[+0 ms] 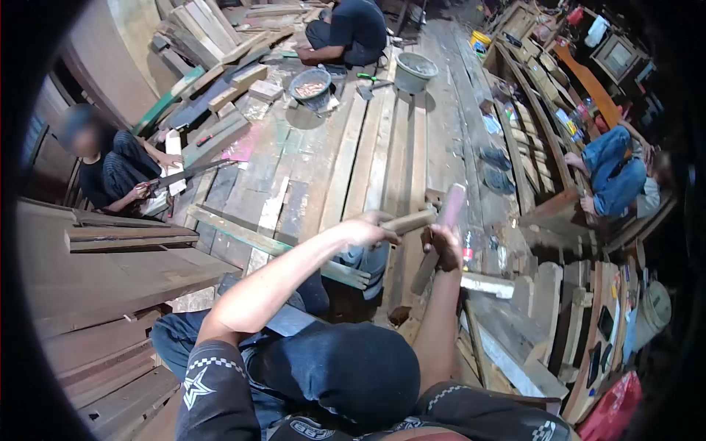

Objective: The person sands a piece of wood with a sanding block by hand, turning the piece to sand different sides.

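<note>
My left hand (364, 230), slightly blurred, is closed on one end of a short, light wooden piece (412, 221). That piece points right, its far end close to a darker wooden bar (452, 203) with a pinkish upper face. My right hand (445, 248) wraps around the bar, which stands tilted and seems to continue below the fingers. Whether the two wooden parts are joined or only touching, I cannot tell. Long planks (375, 158) lie beneath and ahead of my hands. Under my left forearm is a green-edged board (294, 253).
A person (110, 158) with a saw sits at left; another person (353, 37) sits ahead near a bucket of wooden bits (310, 90). An empty-looking grey bucket (416, 72) and a green-handled tool (373, 79) stand nearby. Sandals (498, 169) and a third person (618, 169) are at right.
</note>
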Demonstrator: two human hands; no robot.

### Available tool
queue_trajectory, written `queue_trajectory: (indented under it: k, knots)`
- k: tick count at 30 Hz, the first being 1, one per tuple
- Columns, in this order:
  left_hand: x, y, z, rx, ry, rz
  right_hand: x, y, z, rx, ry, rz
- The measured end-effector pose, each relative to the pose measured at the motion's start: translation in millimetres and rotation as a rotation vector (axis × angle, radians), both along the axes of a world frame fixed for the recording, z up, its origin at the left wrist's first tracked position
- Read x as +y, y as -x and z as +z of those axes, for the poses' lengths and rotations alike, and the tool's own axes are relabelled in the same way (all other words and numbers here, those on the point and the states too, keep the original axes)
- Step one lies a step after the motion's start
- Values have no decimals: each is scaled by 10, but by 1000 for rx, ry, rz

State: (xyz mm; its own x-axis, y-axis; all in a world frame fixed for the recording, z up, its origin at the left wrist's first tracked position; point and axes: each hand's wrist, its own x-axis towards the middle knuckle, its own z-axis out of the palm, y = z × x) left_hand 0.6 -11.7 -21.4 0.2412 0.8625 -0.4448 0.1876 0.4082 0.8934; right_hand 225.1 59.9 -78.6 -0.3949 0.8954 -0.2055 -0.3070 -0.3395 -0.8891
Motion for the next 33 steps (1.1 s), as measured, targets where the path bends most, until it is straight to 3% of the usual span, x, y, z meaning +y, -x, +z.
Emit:
queue_trajectory:
  k: [7,11,15,20,23,27,30,33]
  knots:
    - [-17,-33,-21,-55,-10,-41,56,-70,-63,17,22,117]
    - [-4,-54,-198,2,-188,-13,-76,62,180,-27,33,-22]
    - [24,-79,-190,361,-330,-72,10,20,30,-55,85,-4]
    - [3,-35,-164,-307,148,-68,0,-17,29,0,-31,6]
    - [-117,-89,88,-440,203,-74,140,-192,-312,47,-29,63]
    - [-81,-113,59,-456,146,23,68,-127,-123,16,-1,8]
    - [-79,-64,224,-281,56,50,2,15,5,-65,-5,-75]
    - [45,-2,-34,-218,-48,173,-51,69,130,-145,-15,-95]
